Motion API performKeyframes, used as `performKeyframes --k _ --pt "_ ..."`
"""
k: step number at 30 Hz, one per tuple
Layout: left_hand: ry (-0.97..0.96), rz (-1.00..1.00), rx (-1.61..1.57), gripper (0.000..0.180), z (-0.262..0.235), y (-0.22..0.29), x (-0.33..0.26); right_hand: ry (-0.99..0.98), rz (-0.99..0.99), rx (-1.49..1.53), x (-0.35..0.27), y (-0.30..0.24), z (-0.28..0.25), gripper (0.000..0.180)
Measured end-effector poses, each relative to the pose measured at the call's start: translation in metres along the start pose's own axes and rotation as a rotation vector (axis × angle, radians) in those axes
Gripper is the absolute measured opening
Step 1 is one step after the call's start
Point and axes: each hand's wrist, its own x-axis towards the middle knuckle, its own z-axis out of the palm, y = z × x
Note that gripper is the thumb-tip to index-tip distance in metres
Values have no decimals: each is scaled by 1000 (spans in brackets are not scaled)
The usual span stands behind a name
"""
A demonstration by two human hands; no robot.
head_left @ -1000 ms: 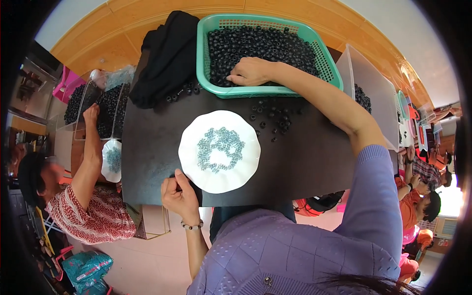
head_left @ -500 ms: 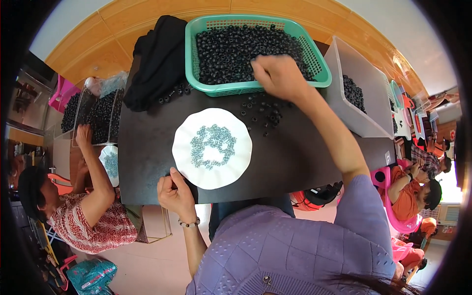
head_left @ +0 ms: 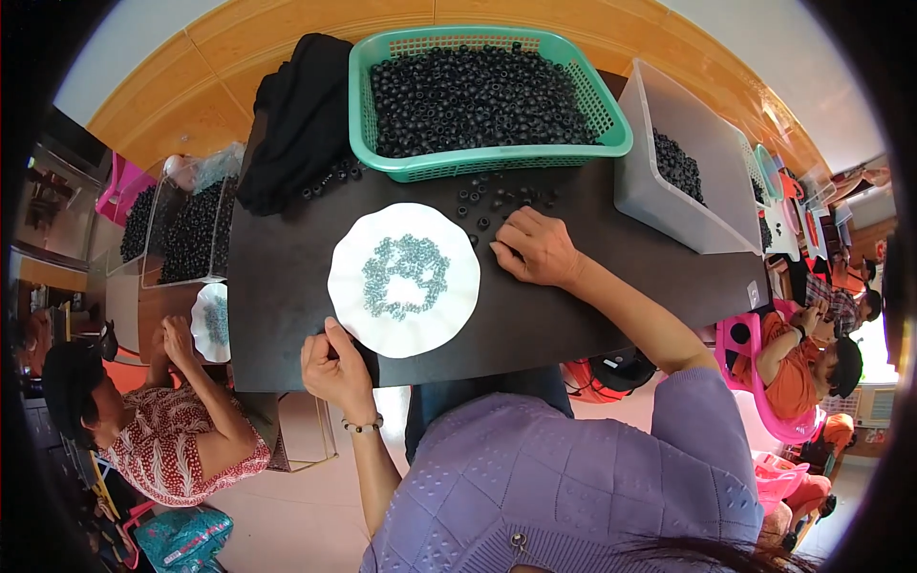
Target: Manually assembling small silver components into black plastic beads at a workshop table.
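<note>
Loose blk beads (head_left: 483,222) lie on table (head_left: 287,277) betw. white plate (head_left: 349,277) & green basket (head_left: 497,156); R hand (head_left: 543,250) just beside them, fingers curled nearly closed, can't tell if anything's inside. Clear beads (head_left: 420,250) form rough ring on plate. L hand (head_left: 336,368) near plate's lower-L rim, thumb up, fingers loosely folded; contents, if any, hidden. Best, prob.: pinch w/ fingertips, wrist low, sleeve clear of plate so small beads don't scatter. Blk cloth (head_left: 296,124) L of basket, clear bin (head_left: 659,201) R. Pale label (head_left: 753,293) at table's R edge, too small to read; no brand legible.
</note>
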Motion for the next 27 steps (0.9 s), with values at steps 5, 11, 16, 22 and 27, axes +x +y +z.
performKeyframes --k 5,11,16,22,27 --pt "4 -7 -6 38 1 4 0 27 -35 109 6 3 -1 12" --pt "10 1 -2 38 1 2 1 -41 -31 63 6 4 -3 15" --pt "12 4 -13 38 1 4 0 -59 -63 48 5 7 -4 18" --pt "15 11 -11 38 1 3 0 -82 4 132 7 9 -7 25" --pt "5 -7 -6 38 1 5 0 -136 78 221 3 19 -9 36"
